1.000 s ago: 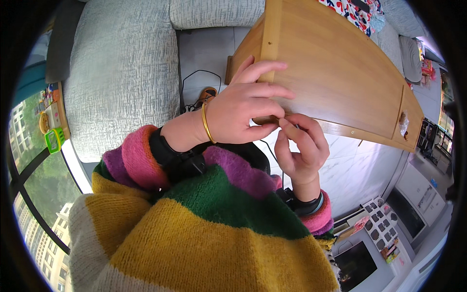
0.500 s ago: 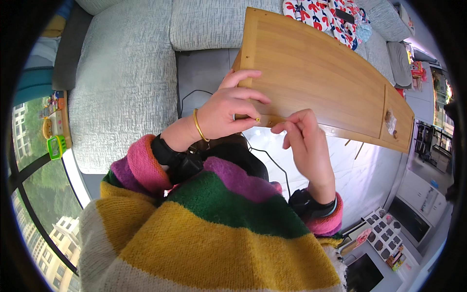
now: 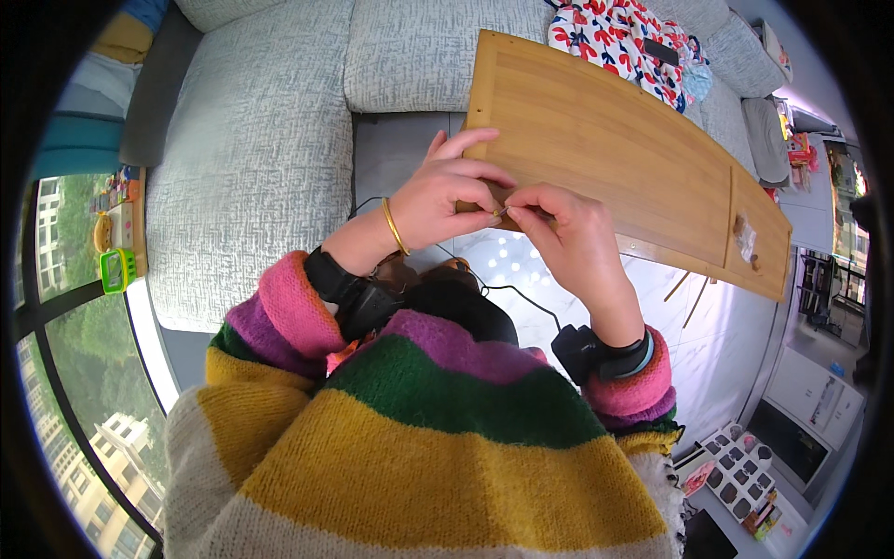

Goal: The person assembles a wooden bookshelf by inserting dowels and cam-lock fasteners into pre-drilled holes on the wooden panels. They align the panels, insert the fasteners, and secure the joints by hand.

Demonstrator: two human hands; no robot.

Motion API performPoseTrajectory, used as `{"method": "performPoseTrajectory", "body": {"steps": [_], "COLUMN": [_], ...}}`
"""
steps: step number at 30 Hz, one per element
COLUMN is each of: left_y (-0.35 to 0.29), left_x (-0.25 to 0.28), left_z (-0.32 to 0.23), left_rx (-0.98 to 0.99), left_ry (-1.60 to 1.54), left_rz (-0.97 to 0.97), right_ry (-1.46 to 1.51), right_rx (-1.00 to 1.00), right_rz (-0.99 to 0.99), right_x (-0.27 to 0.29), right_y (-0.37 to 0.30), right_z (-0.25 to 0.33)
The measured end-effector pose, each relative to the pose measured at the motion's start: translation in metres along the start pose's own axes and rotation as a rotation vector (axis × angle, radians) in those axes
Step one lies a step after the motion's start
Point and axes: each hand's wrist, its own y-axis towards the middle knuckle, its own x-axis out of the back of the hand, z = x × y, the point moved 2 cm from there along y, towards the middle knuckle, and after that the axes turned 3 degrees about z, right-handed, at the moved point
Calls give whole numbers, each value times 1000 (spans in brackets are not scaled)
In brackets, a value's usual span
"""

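At the near left edge of a light wooden cabinet-like piece (image 3: 596, 140), my two hands meet. My left hand (image 3: 445, 197) pinches a small brass-coloured piece (image 3: 500, 213) between thumb and forefinger; its other fingers rest over the wood's corner. The thumb and forefinger of my right hand (image 3: 579, 235) are closed at the same small piece, from the right. Whether it is a screw or another fitting is too small to tell, and fingertips partly cover it. Small holes dot the wood's edges.
A small clear plastic bag (image 3: 745, 235) lies in the far right section of the wood. Grey sofas (image 3: 251, 158) stand left and behind, with a patterned cloth (image 3: 605, 37) and a dark phone (image 3: 661, 51) on the back one. A black cable (image 3: 526, 307) crosses the tiled floor.
My right hand has moved left and up, bringing its pinched fingertips to the small brass-coloured piece in my left fingers. The view has shifted slightly.
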Motion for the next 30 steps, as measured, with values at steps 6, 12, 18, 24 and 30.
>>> {"method": "performPoseTrajectory", "body": {"steps": [6, 12, 18, 24, 30], "left_y": [2, 3, 3, 5, 5], "left_x": [-1, -7, -7, -7, -9], "left_z": [0, 5, 4, 3, 4], "left_rx": [-25, -29, -25, -11, -20], "left_ry": [15, -1, 9, 18, 62], "left_rz": [-5, -40, -31, -12, -23], "right_ry": [-24, -193, -408, -435, -458], "right_rx": [-56, -89, 169, 201, 144], "right_rz": [-35, -2, -23, -25, 29], "right_x": [-4, -4, -3, -1, 0], "right_y": [-2, -4, -2, -2, -3], "right_z": [2, 9, 17, 16, 15]}}
